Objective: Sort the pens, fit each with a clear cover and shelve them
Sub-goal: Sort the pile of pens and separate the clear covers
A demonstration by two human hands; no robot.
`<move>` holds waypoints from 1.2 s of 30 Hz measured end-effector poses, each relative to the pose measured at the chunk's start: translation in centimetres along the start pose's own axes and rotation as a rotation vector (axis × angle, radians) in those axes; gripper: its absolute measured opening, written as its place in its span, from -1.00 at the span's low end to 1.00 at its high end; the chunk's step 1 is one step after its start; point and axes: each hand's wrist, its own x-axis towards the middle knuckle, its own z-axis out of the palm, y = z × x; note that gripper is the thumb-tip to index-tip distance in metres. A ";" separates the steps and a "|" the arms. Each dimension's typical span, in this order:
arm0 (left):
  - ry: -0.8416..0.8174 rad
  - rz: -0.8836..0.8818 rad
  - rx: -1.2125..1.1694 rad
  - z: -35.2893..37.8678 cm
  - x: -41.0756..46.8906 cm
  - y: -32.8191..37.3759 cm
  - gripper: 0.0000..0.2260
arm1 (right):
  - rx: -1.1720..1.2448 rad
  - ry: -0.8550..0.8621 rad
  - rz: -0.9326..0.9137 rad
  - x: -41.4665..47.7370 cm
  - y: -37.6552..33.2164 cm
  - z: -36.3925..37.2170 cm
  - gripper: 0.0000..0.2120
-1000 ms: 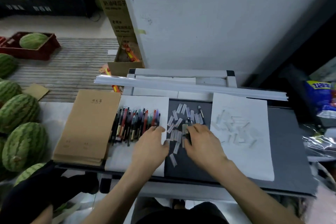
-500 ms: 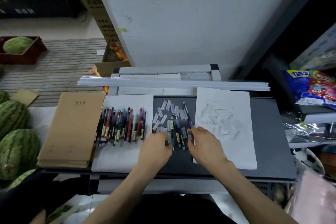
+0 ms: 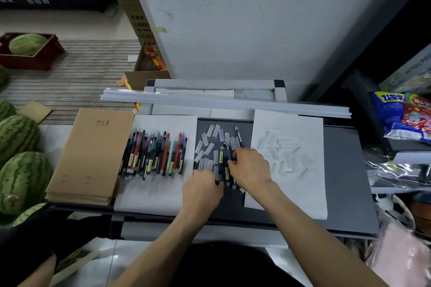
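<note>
Early, I judge: most pens [image 3: 156, 154] lie rowed on paper [image 3: 163, 196], covers [image 3: 210, 144] loose on the bench [image 3: 345, 170], while the right grip [image 3: 251, 168] curls onto a bunch [image 3: 223, 165], the left grip's [image 3: 203, 186] hold untellable, nothing visibly shelved.

A stack of notebooks [image 3: 93, 156] is lying at the left end of the tabletop [image 3: 345, 170]. Just to its right a sheet of paper [image 3: 149, 196] is lying, and a row of pens [image 3: 156, 154] is resting side by side on its far half. Right of that sheet, on the bare tabletop, loose covers [image 3: 205, 144] are lying scattered, with a small bunch of pens [image 3: 221, 161] lying among them towards their right side. Further right, a second sheet [image 3: 291, 202] is carrying another scatter of covers [image 3: 286, 156]. Long strips [image 3: 224, 102] are lying across the far edge, behind everything. Watermelons [image 3: 23, 177] are sitting beyond the tabletop's left end, and snack bags [image 3: 405, 116] beyond its right.
</note>
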 end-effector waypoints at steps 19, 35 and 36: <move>0.400 0.020 -0.601 -4.3 -1.5 -2.3 -0.95 | 0.176 -0.024 0.199 0.7 -0.6 0.6 -0.78; 0.199 -0.142 -1.025 -4.2 1.5 -0.3 -0.86 | 0.980 0.063 0.414 -1.4 1.4 -1.5 -0.75; 0.168 -0.132 -0.953 -4.0 1.7 -0.2 -0.86 | 1.058 0.073 0.418 -1.6 1.9 -1.7 -0.77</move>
